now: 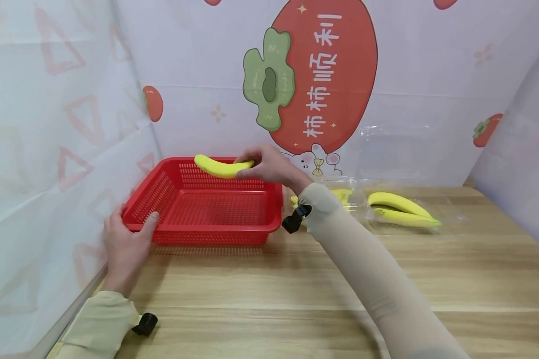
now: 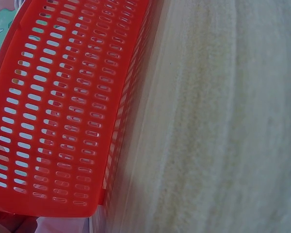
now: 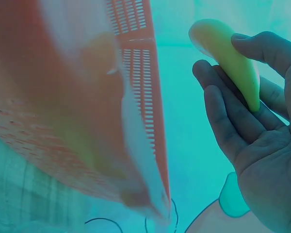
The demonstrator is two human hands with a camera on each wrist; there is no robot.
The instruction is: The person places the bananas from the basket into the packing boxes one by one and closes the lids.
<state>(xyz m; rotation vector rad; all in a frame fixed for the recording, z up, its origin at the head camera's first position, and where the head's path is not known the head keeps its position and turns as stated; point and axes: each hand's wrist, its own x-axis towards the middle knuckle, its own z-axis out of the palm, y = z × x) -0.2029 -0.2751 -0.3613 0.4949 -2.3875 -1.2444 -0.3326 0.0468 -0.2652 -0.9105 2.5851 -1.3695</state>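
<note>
In the head view my right hand (image 1: pixel 271 167) pinches one end of a yellow banana (image 1: pixel 222 168), raised over the back of a red plastic basket (image 1: pixel 206 228). The right wrist view shows the thumb on one side of the banana (image 3: pixel 230 53) and fingers on the other. My left hand (image 1: pixel 128 244) grips the basket at its near left corner, the thumb along the rim. Only a bit of that hand's fingers (image 2: pixel 24 225) shows in the left wrist view, under the perforated basket wall (image 2: pixel 68 107). The basket's visible floor holds nothing.
Two bananas (image 1: pixel 402 209) lie at the right in a clear plastic box with a raised lid (image 1: pixel 395 149). More yellow fruit (image 1: pixel 341 195) is partly hidden behind my right wrist. A patterned cloth wall (image 1: pixel 72 124) stands close on the left; another closes the back.
</note>
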